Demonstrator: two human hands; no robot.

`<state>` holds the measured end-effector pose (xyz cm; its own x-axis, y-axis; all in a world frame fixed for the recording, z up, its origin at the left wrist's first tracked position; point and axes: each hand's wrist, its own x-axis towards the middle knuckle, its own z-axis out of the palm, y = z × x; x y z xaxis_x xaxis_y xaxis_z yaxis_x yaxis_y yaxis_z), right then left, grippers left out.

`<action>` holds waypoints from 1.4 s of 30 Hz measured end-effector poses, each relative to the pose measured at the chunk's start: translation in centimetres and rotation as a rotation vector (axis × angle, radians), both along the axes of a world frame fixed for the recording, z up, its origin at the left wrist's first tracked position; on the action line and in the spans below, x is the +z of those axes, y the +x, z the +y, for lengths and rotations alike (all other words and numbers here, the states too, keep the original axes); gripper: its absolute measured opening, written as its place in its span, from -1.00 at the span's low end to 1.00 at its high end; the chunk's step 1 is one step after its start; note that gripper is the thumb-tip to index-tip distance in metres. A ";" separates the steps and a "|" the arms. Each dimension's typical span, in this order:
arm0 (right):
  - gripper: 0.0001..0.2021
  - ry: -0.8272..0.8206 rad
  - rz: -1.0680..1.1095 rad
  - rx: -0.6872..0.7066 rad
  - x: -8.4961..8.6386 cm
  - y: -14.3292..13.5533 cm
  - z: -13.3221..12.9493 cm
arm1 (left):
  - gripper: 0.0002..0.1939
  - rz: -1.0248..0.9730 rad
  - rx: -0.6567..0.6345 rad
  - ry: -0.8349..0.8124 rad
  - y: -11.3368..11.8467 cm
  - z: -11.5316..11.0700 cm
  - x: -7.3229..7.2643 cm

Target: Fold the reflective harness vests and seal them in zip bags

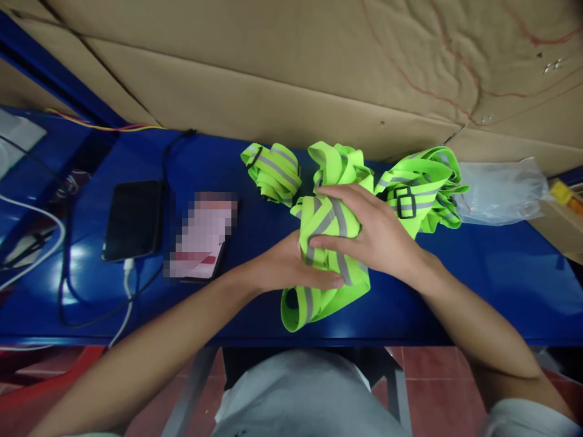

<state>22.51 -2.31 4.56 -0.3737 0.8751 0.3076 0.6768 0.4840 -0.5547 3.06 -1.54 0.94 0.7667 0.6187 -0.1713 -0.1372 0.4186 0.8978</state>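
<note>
Both hands hold a folded bundle of lime-green reflective strap (337, 224) with grey stripes, above the near middle of the blue table. My left hand (291, 267) grips it from the left, thumb along its front and the other fingers hidden behind it. From the right and above, my right hand (373, 233) wraps its fingers and thumb over the bundle. A loose loop of strap hangs below the hands. Directly behind lies more green strap (339, 161). To the left sits a rolled strap bundle (276, 173), and to the right a looser strap pile (423, 188) with a black buckle (405, 202).
On the blue table (483, 285), a dark phone (134, 218) with a white cable lies left, beside a lit phone (203, 237). A clear plastic bag (501, 191) rests at back right. Brown cardboard (273, 79) lines the back. A red chair (50, 388) stands below left.
</note>
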 end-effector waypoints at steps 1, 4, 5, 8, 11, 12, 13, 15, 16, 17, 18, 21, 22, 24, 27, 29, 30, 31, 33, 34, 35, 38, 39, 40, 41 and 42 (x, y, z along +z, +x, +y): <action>-0.36 0.046 -0.009 -0.020 -0.3 -0.1 0.1 | -0.53 -0.039 0.046 -0.118 0.3 -0.3 0.0; -0.36 0.197 -0.043 -0.081 -1.1 -0.5 0.1 | -0.47 -0.075 0.180 -0.373 1.1 -1.1 -0.4; -0.36 0.237 -0.054 -0.104 -1.1 -0.7 0.1 | -0.47 -0.056 0.176 -0.413 1.3 -1.3 -0.6; -0.34 0.314 -0.080 -0.159 -0.6 -1.0 -0.5 | -0.47 0.005 0.119 -0.428 1.5 -1.8 -0.6; -0.36 0.291 -0.050 -0.144 0.6 -1.2 -1.1 | -0.55 0.021 0.141 -0.218 1.6 -2.1 -0.1; -0.38 0.249 -0.026 -0.127 1.0 -1.2 -1.2 | -0.61 0.041 0.151 -0.101 1.6 -2.0 0.1; -0.41 0.194 -0.001 -0.109 1.4 -1.2 -1.3 | -0.69 0.067 0.152 0.021 1.5 -2.0 0.2; -0.45 0.086 0.041 -0.076 2.0 -1.0 -1.4 | -0.82 0.124 0.138 0.229 1.3 -1.6 0.1; -0.47 0.043 0.058 -0.073 2.2 -0.9 -1.4 | -0.83 0.146 0.135 0.295 1.2 -1.4 -0.1; -0.49 0.003 0.075 -0.082 2.3 -0.9 -1.5 | -0.80 0.164 0.136 0.334 1.1 -1.2 -0.4; -0.51 -0.031 0.093 -0.104 2.3 -0.9 -1.5 | -0.76 0.177 0.138 0.352 1.0 -1.0 -0.8; -0.56 -0.124 0.147 -0.207 2.3 -0.9 -1.5 | -0.73 0.184 0.121 0.317 0.9 -0.7 -1.6; -0.57 -0.145 0.166 -0.230 2.2 -1.0 -1.5 | -0.75 0.177 0.126 0.282 1.0 -0.7 -1.6; -0.60 -0.170 0.214 -0.243 2.1 -1.0 -1.2 | -0.73 0.161 0.163 0.183 1.1 -0.8 -1.4; -0.66 -0.228 0.317 -0.220 2.0 -0.4 -0.4 | -0.62 0.120 0.143 0.017 1.1 -1.0 -0.5; -0.67 -0.325 0.397 -0.199 2.0 0.2 0.1 | -0.57 0.093 0.059 -0.020 0.9 -0.9 0.2; -0.66 -0.387 0.436 -0.190 2.0 0.5 0.2 | -0.57 0.099 0.016 -0.002 0.7 -0.8 0.5; -0.64 -0.450 0.475 -0.182 2.0 0.8 0.3 | -0.57 0.124 -0.013 0.043 0.5 -0.7 0.8; -0.62 -0.557 0.550 -0.168 2.0 1.0 0.5 | -0.60 0.221 -0.007 0.180 0.2 -0.4 1.0; -0.61 -0.597 0.589 -0.162 1.9 0.9 0.5 | -0.61 0.277 0.012 0.245 0.1 -0.3 1.0; -0.60 -0.633 0.634 -0.151 1.8 0.8 0.6 | -0.59 0.323 0.049 0.306 0.0 -0.3 0.9; -0.61 -0.777 0.753 -0.084 1.2 0.4 1.0 | -0.28 0.356 0.212 0.471 0.1 -0.4 0.4; -0.62 -0.834 0.779 -0.054 0.8 0.3 1.2 | -0.07 0.331 0.278 0.540 0.2 -0.5 0.3; -0.63 -0.886 0.797 -0.028 0.5 0.2 1.4 | 0.13 0.294 0.360 0.625 0.3 -0.5 0.1; -0.64 -0.927 0.808 -0.010 0.2 0.1 1.5 | 0.28 0.257 0.435 0.718 0.3 -0.6 0.1; -0.65 -0.957 0.819 0.003 -0.1 0.0 1.6 | 0.36 0.223 0.487 0.813 0.3 -0.5 0.0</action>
<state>22.53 -0.70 4.48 -0.3761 0.8748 -0.3054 -0.0316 -0.3415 -0.9393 3.37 -2.06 0.97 0.3978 0.8529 0.3381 0.0770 -0.3983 0.9140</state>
